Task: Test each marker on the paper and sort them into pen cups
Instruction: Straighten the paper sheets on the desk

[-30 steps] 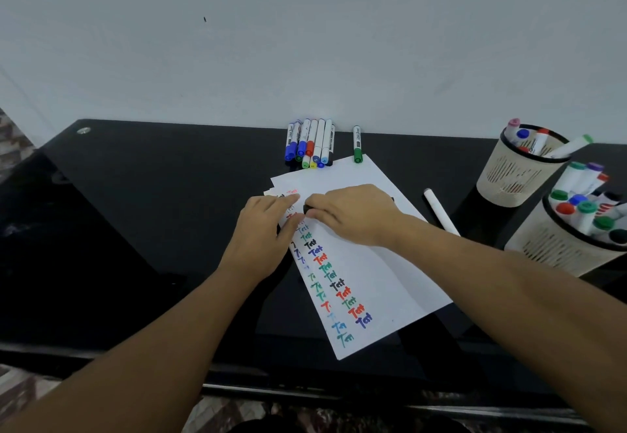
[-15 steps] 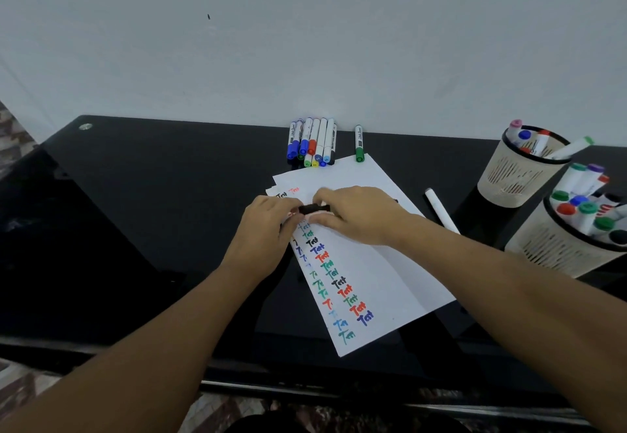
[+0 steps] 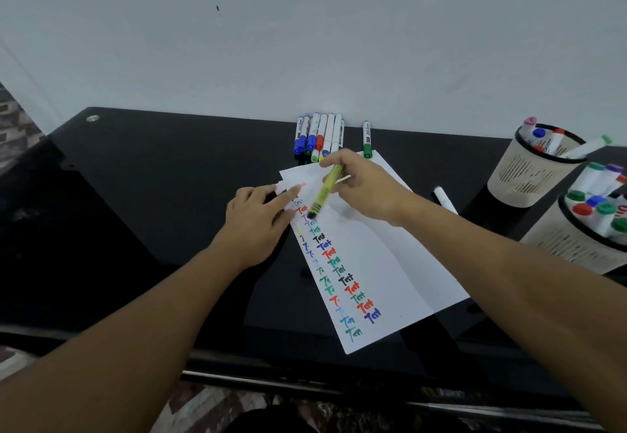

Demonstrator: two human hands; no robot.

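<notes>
Black table [image 3: 135, 229], two bare arms reaching in from near edge. Paper [image 3: 390, 263] lies angled on table, near half filled with two columns of "Test" scribbles in red, green, blue, black. More sheets under it, corners showing at far left.

Left hand [image 3: 254, 222] flat on paper's left edge, fingers straight, pressing it down; nothing held.

Right hand [image 3: 366, 188] over paper's far part, fingers curled round a yellow marker [image 3: 324, 191]. Marker slants down-left, dark tip end at top of the scribble column, just beside left fingertips. Cannot tell if tip touches paper or if cap is on; blurred.

White marker [image 3: 444, 198] lies on table right of paper.

Right side: two beige cups, near cup [image 3: 570, 246] packed with markers, green, red, blue, purple caps up; far cup [image 3: 522, 174] holds fewer.

Far edge by wall [image 3: 305, 42]: marker row [image 3: 319, 137] lying side by side, one green marker [image 3: 366, 139] apart to their right, touching paper's far corner.
</notes>
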